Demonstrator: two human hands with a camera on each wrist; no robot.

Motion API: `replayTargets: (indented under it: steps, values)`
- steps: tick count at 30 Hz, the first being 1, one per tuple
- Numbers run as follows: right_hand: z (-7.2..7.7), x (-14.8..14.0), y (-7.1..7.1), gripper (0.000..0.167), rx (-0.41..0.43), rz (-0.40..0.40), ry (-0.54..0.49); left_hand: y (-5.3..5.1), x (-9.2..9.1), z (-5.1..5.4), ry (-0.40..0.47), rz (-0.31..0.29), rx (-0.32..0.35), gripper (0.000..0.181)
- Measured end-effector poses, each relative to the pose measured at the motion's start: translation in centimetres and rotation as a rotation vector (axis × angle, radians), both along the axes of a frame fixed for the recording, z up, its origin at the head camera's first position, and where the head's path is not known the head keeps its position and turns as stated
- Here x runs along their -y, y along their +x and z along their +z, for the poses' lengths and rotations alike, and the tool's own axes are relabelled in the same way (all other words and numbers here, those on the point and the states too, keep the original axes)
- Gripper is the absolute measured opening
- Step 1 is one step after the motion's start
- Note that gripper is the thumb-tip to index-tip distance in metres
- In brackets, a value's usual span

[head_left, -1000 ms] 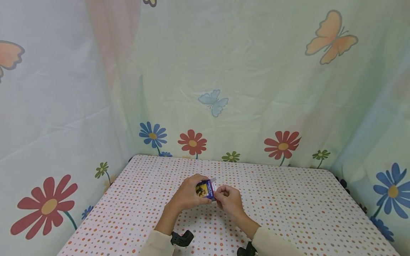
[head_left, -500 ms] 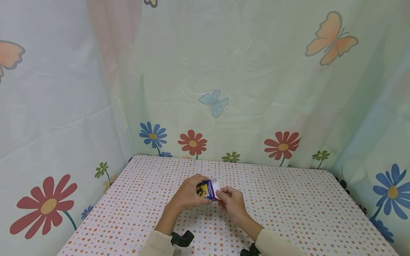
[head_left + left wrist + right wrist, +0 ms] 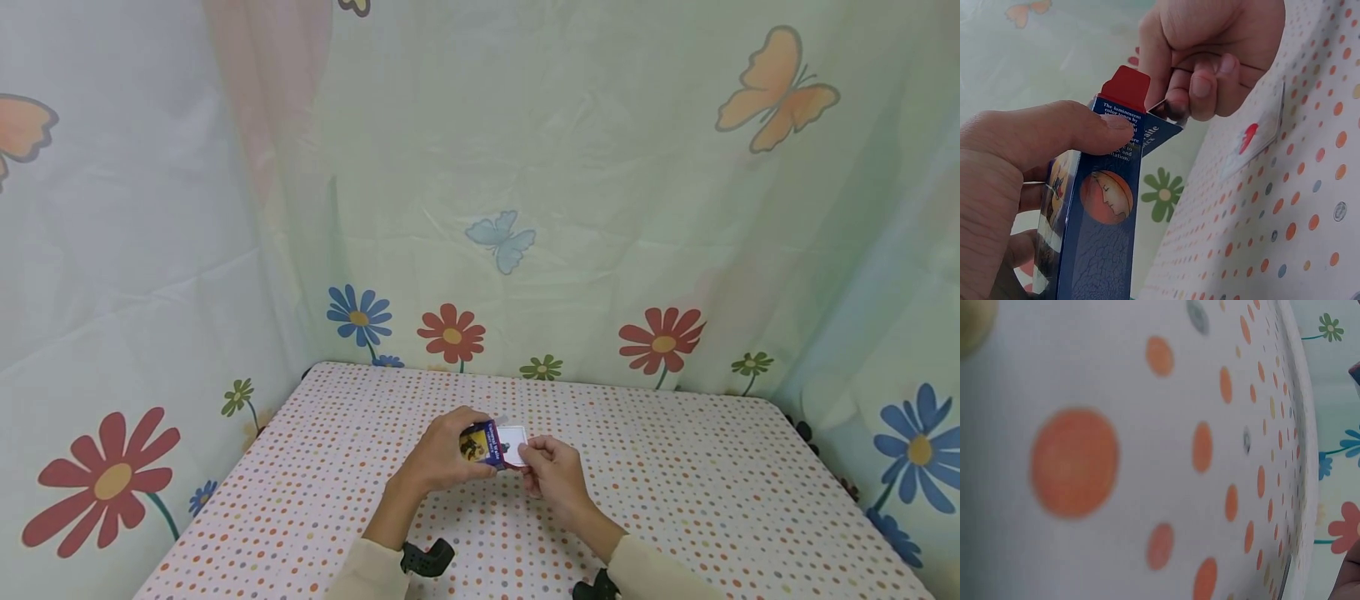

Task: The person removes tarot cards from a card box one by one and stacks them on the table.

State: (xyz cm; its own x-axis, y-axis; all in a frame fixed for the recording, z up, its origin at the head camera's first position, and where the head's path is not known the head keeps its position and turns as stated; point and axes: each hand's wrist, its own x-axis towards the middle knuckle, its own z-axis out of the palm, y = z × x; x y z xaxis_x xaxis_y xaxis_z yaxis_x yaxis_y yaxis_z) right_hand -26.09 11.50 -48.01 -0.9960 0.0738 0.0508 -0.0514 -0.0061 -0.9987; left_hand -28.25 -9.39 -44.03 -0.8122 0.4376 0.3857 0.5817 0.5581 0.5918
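In the head view my left hand grips a small blue box with a yellow picture, thumb and fingers on its opposite edges. A white card with a small picture sticks out of the box's right end, its outer edge pinched by my right hand. The left wrist view shows my left thumb lying across the box, with a red flap standing at its top. Behind the flap is my right hand, fingers curled; the card is mostly hidden there.
A dotted cloth covers the table, with a flowered curtain around its back and sides. A thin pale piece with a red mark shows against the cloth in the left wrist view.
My right hand has moved to the right, and the white card has slid further out of the box with it. My left hand and the box have stayed nearly still.
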Motion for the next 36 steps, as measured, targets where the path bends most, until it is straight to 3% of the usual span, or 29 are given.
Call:
replayTargets:
  steps: [12,26,36]
  values:
    - [0.0,-1.1,-0.3,0.015,0.035,-0.064,0.044,0.0,0.1,0.1,0.021,-0.006,-0.008,0.067]
    - [-0.3,-2.3,-0.7,0.017,-0.02,-0.157,0.192,0.1,0.0,0.2,0.032,-0.012,0.006,0.065]
    - [-0.6,-2.8,-1.2,0.018,-0.07,-0.208,0.243,0.3,-0.2,0.5,0.016,-0.016,0.026,0.065]
